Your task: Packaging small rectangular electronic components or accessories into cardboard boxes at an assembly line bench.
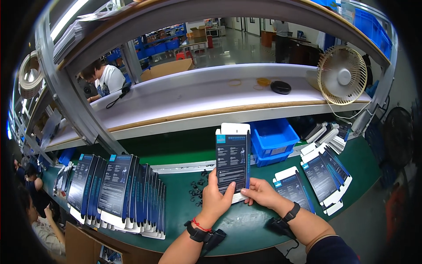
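Note:
Upright above the green table, a dark blue carton point(233, 160) with a white flap standing up at its top is held in both hands. My left hand point(218, 193) wraps around its lower left side, thumb across the front. At the bottom right corner my right hand point(261, 193) pinches the lower edge. What is inside the carton cannot be seen. Just left of my left hand lie several small black clip-like parts point(198, 189). Flat cartons point(293, 189) lie right of my right hand, with a further fanned pile point(325, 176) beyond them.
Rows of standing cartons point(116, 185) fill the table's left. Blue bins point(272, 138) are stacked behind the carton. Above runs a white shelf point(198, 94) with a fan point(343, 75) and a black oval object point(280, 87). An open cardboard box point(83, 246) sits below left; people work nearby.

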Tool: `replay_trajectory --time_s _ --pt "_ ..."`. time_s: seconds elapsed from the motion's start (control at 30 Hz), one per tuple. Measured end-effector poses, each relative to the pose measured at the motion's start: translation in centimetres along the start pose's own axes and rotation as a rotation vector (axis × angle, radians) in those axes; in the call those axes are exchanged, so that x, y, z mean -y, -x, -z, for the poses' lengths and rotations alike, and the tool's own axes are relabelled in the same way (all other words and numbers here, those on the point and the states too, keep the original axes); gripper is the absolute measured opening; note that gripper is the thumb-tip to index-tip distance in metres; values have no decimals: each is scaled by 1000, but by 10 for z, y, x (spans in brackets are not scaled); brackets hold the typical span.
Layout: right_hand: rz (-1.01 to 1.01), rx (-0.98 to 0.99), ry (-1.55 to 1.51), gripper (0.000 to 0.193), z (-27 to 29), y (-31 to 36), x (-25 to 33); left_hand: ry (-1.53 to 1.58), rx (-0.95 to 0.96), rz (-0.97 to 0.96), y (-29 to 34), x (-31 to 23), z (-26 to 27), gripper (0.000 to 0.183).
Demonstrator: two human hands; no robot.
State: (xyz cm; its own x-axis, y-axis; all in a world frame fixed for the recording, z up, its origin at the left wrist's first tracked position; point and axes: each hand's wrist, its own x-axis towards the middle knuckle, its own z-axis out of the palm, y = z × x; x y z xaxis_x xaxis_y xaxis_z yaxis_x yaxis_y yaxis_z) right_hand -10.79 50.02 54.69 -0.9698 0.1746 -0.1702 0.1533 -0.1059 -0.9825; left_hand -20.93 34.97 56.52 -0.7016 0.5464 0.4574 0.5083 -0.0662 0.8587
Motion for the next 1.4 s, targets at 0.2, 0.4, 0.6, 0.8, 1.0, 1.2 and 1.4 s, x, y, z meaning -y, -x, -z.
replay_trajectory --time_s 0.2,0.4,0.6,0.8,1.0,1.2,1.4 --pt "-5 -24 7 20 2 1 4 -65 -5 -17 -5 -1 -1 54" --pt "14 -34 16 18 4 -1 1 -116 7 20 -6 2 1 65" --pt "130 -121 -22 12 -3 0 -6 -166 -1 -32 -5 -2 4 70" --pt "606 -459 489 11 3 0 -1 -264 -10 -57 -2 -2 0 74" --pt "595 -364 721 15 2 -5 -8 -178 4 -41 -1 10 1 73" --pt "722 -378 687 14 2 4 9 -285 30 -98 -2 14 -2 86" --pt "634 -418 793 13 6 -4 -11 -422 217 46 -2 11 1 89"
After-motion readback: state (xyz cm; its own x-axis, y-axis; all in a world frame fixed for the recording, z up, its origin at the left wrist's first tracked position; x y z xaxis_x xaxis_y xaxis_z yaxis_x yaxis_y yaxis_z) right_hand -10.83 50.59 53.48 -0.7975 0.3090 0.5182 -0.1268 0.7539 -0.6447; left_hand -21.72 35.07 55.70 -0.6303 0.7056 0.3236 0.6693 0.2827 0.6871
